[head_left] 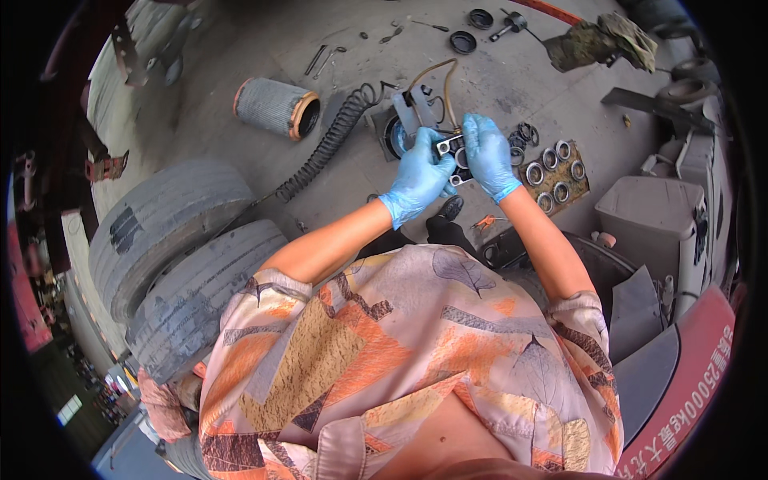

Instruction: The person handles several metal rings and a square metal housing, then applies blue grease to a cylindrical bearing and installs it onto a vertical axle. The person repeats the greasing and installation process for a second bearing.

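Looking down in the head view, and holding a dark metal part (460,157) with silver-rimmed openings out ahead of the body, over the floor. Clamping it from the left in the blue-gloved left hand (420,178), thumb laid across toward the openings. Resting the right hand (488,156), also gloved in blue, at the part's right edge, fingers bunched together; cannot tell how the hidden thumb closes. Seeing a brown hose (449,88) loop above the gloves, near a grey bracket (414,110). Over to the right, spotting metal rings (544,166) set out on a brown board (574,189), near a cluster of dark rings (524,134). Across to the left, catching a black coiled hose (326,150), a ribbed cylinder (272,106) with orange ends and two big tyres (168,216).
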